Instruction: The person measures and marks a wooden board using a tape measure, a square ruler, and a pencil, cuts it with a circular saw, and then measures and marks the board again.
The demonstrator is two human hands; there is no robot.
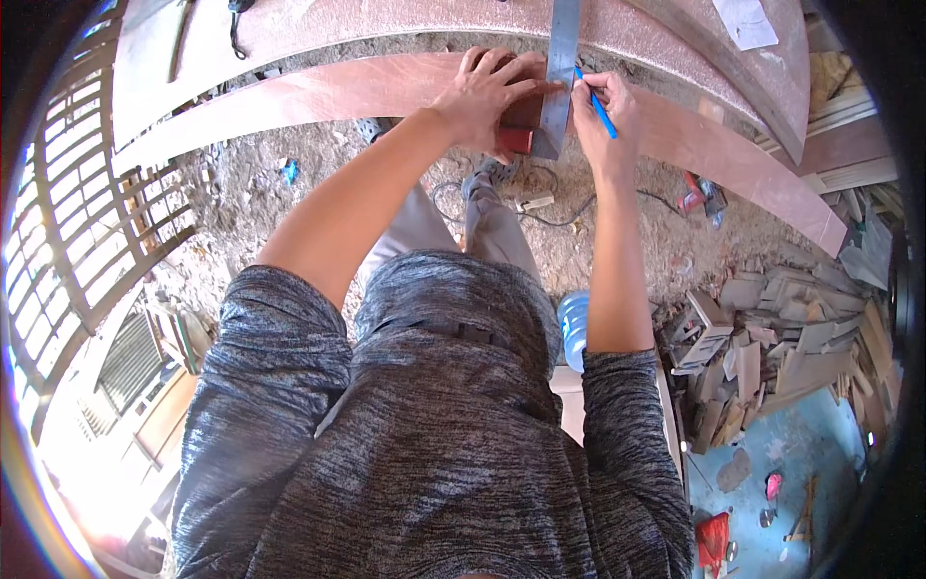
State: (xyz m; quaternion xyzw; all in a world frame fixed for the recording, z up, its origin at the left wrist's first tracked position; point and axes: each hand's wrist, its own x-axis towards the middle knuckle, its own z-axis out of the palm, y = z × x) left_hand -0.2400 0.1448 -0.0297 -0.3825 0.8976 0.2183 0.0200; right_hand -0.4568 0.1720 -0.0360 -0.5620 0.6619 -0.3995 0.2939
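A long, pinkish wooden plank (367, 89) runs across in front of me, its edges bent by the lens. My left hand (487, 96) spreads its fingers over the plank, thumb at the near edge by a reddish stock, and presses a metal try square (561, 58) in place. The square's blade crosses the plank and reaches past its far edge. Just right of the blade, my right hand (610, 106) pinches a blue pencil (605, 118), its tip up against the blade's edge. Part of the stock is hidden beneath my left hand.
Beyond the plank lies a large pale board (338, 24) with a paper sheet (745, 23) on it. Wood offcuts (752, 347) are heaped at the right. A blue water bottle (574, 328) stands by my right forearm. A dark cable (569, 222) and a red tool (692, 198) lie on the dirt.
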